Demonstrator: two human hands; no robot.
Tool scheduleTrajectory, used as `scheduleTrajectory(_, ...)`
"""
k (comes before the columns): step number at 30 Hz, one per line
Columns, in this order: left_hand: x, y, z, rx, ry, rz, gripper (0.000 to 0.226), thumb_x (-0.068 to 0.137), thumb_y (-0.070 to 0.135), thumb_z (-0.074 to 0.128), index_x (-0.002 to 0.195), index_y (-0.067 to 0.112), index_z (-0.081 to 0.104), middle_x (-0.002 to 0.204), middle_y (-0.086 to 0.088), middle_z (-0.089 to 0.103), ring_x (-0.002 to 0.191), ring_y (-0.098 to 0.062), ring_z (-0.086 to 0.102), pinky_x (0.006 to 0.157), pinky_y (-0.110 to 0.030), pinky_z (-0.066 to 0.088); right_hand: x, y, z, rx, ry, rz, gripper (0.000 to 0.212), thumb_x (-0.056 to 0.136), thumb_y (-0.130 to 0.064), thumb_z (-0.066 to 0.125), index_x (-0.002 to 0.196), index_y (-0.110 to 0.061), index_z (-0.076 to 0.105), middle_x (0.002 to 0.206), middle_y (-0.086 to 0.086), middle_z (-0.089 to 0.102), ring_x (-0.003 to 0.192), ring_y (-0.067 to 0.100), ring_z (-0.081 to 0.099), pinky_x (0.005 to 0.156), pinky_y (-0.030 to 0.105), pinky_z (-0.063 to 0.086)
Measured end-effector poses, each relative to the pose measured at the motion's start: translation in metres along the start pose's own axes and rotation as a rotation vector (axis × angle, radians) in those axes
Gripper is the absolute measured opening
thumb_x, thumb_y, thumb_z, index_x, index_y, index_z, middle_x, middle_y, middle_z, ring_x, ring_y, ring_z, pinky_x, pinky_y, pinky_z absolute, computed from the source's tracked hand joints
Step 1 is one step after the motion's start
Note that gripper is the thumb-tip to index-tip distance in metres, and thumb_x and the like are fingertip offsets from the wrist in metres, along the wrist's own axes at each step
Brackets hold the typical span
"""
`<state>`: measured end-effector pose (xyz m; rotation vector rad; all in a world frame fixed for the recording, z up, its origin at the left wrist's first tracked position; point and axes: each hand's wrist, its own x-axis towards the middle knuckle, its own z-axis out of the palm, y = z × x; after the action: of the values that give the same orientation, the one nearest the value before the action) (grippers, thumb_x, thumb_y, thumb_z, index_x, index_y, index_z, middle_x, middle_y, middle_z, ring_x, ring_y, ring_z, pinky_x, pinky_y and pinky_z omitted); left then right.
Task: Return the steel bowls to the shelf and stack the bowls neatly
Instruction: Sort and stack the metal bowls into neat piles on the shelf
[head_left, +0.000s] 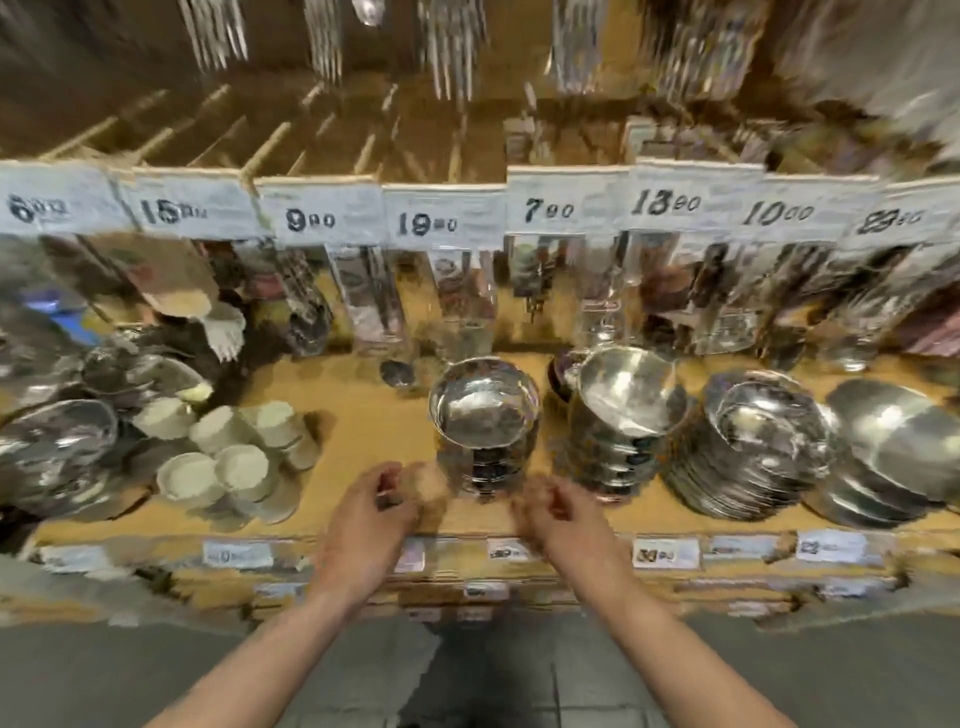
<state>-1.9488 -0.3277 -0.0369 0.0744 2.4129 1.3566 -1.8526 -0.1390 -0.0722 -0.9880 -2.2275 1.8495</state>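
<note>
Two bare forearms nearest, reaching over the shelf (363, 415) front edge. Left hand (376, 512) and right hand (558, 512) loosely curled, blurred, apparently empty, just short of the middle bowl stack (485, 426). Second stack (623, 415) just beside it, top bowl tilted. Likely risk: nudging either tall stack sideways, toppling bowls toward the front edge or into the white cups (234, 457).

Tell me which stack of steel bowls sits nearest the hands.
The leftmost tall stack of shiny steel bowls, directly beyond both hands; the other stacks stand further right.
</note>
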Motion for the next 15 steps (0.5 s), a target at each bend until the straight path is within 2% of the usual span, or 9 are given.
scheduleTrajectory(2, 0.024, -0.009, 0.007, -0.057, -0.123, 0.032, 0.039, 0.089, 0.003, 0.073, 0.095, 0.038, 0.056, 0.083, 0.018, 0.069, 0.074, 0.01, 0.065, 0.061, -0.01, 0.05, 0.012, 0.003, 0.015, 0.01, 0.04, 0.005, 0.036, 0.071, -0.051, 0.069, 0.096, -0.025, 0.066, 0.078, -0.022, 0.073, 0.073, -0.002, 0.065, 0.075, 0.031, 0.052)
scheduleTrajectory(3, 0.035, -0.013, 0.013, -0.065, -0.167, 0.064, 0.046, 0.086, -0.001, 0.074, 0.096, 0.039, 0.055, 0.081, 0.02, 0.07, 0.072, 0.011, 0.064, 0.059, -0.009, 0.049, 0.017, 0.006, 0.019, 0.002, 0.057, 0.006, 0.055, 0.06, -0.06, 0.067, 0.105, -0.028, 0.066, 0.086, -0.022, 0.075, 0.082, -0.006, 0.067, 0.079, 0.027, 0.051)
scheduleTrajectory(4, 0.043, -0.017, 0.021, -0.062, -0.201, 0.1, 0.051, 0.083, -0.003, 0.075, 0.099, 0.041, 0.055, 0.084, 0.026, 0.07, 0.073, 0.011, 0.065, 0.06, -0.009, 0.05, 0.022, 0.011, 0.023, -0.005, 0.07, -0.004, 0.071, 0.056, -0.061, 0.067, 0.119, -0.029, 0.064, 0.099, -0.019, 0.076, 0.095, -0.005, 0.068, 0.086, 0.027, 0.052)
scheduleTrajectory(6, 0.056, -0.022, 0.033, -0.069, -0.251, 0.169, 0.06, 0.078, -0.003, 0.076, 0.108, 0.044, 0.056, 0.1, 0.029, 0.071, 0.091, 0.007, 0.068, 0.073, -0.011, 0.053, 0.03, 0.02, 0.026, 0.039, 0.074, -0.043, 0.089, 0.061, -0.048, 0.073, 0.145, -0.031, 0.05, 0.128, -0.006, 0.07, 0.121, 0.009, 0.064, 0.107, 0.033, 0.049)
scheduleTrajectory(7, 0.061, -0.025, 0.036, -0.087, -0.269, 0.193, 0.063, 0.076, -0.002, 0.076, 0.113, 0.046, 0.057, 0.107, 0.024, 0.073, 0.099, 0.002, 0.07, 0.08, -0.014, 0.054, 0.031, 0.022, 0.027, 0.065, 0.053, -0.077, 0.088, 0.064, -0.041, 0.075, 0.147, -0.04, 0.046, 0.132, -0.004, 0.068, 0.125, 0.012, 0.062, 0.111, 0.034, 0.047)
scheduleTrajectory(9, 0.066, -0.031, 0.04, -0.131, -0.288, 0.214, 0.065, 0.075, 0.004, 0.076, 0.123, 0.043, 0.056, 0.116, 0.01, 0.073, 0.109, -0.008, 0.07, 0.092, -0.026, 0.057, 0.033, 0.022, 0.028, 0.064, 0.018, -0.167, 0.073, 0.069, -0.039, 0.076, 0.134, -0.059, 0.049, 0.126, -0.013, 0.071, 0.12, 0.008, 0.065, 0.104, 0.026, 0.05)
scheduleTrajectory(10, 0.066, -0.033, 0.039, -0.156, -0.283, 0.223, 0.065, 0.075, 0.009, 0.077, 0.129, 0.038, 0.056, 0.121, 0.006, 0.072, 0.112, -0.01, 0.069, 0.096, -0.033, 0.057, 0.033, 0.019, 0.031, 0.068, 0.01, -0.194, 0.066, 0.071, -0.04, 0.075, 0.129, -0.061, 0.052, 0.124, -0.013, 0.072, 0.118, 0.008, 0.066, 0.1, 0.023, 0.05)
scheduleTrajectory(13, 0.066, -0.042, 0.029, -0.177, -0.212, 0.246, 0.064, 0.071, 0.02, 0.077, 0.131, 0.034, 0.057, 0.127, 0.002, 0.067, 0.115, -0.007, 0.067, 0.096, -0.032, 0.057, 0.034, 0.016, 0.043, 0.093, 0.004, -0.243, 0.063, 0.079, -0.028, 0.076, 0.134, -0.049, 0.054, 0.126, -0.009, 0.071, 0.119, 0.012, 0.066, 0.1, 0.027, 0.052)
scheduleTrajectory(15, 0.065, -0.05, 0.02, -0.178, -0.175, 0.223, 0.063, 0.074, 0.009, 0.077, 0.129, 0.033, 0.058, 0.126, 0.0, 0.068, 0.113, -0.008, 0.068, 0.093, -0.029, 0.057, 0.035, 0.017, 0.057, 0.083, -0.012, -0.253, 0.065, 0.086, -0.01, 0.076, 0.138, -0.042, 0.052, 0.129, -0.012, 0.069, 0.122, 0.009, 0.065, 0.101, 0.024, 0.052)
